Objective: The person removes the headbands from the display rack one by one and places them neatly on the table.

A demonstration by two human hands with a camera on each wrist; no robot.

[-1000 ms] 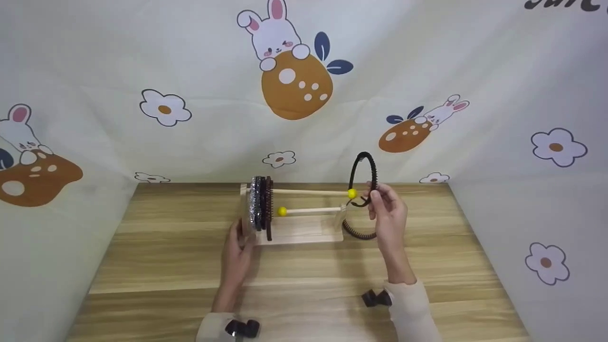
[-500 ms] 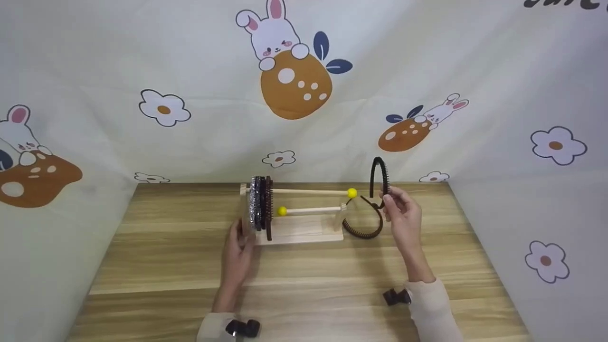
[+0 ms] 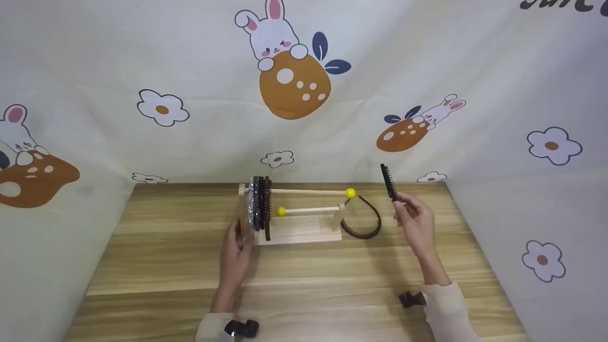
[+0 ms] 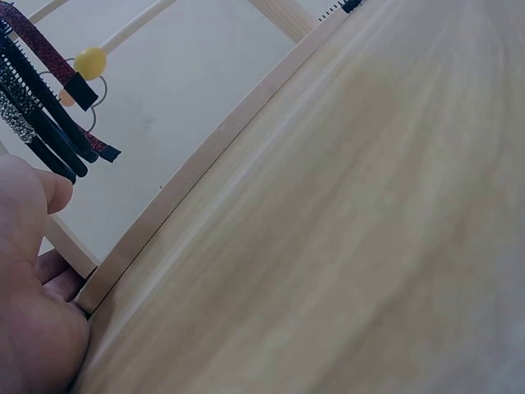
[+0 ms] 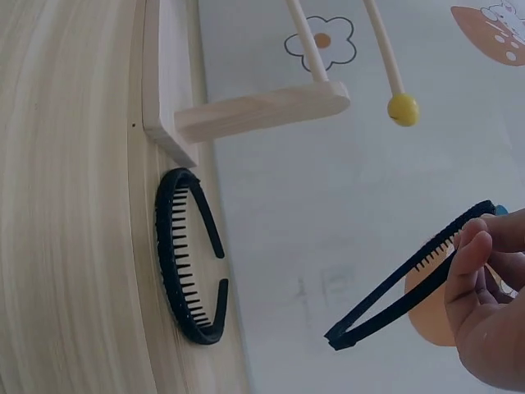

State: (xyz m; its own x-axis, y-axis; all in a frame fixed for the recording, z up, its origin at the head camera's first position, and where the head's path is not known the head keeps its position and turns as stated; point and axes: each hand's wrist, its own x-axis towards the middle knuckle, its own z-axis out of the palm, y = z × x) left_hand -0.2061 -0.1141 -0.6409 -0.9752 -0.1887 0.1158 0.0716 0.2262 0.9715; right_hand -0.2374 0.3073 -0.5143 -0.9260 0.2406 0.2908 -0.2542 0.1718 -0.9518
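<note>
A wooden headband stand (image 3: 299, 231) has two horizontal rods with yellow ball ends. Several headbands (image 3: 261, 203), silver glitter, black and dark red, hang together at the left end of its rear rod. My left hand (image 3: 236, 254) holds the stand's left end; in the left wrist view its fingers go behind the upright at the base corner. Off the stand's right side, my right hand (image 3: 418, 228) pinches a black toothed headband (image 5: 402, 283) between thumb and fingers, raised above the table. Another dark toothed headband (image 5: 176, 258) lies on the table beside the stand's right end.
The wood-grain table (image 3: 304, 294) is bordered by a pale cloth backdrop (image 3: 199, 137) with rabbit and flower prints at the back and sides. The rear rod's yellow ball (image 3: 350, 193) sticks out toward the right, past the short right upright (image 3: 338, 218).
My right hand has moved right with the black headband, away from the rod's yellow ball, and turned the headband edge-on. The left hand and the stand have stayed put.
</note>
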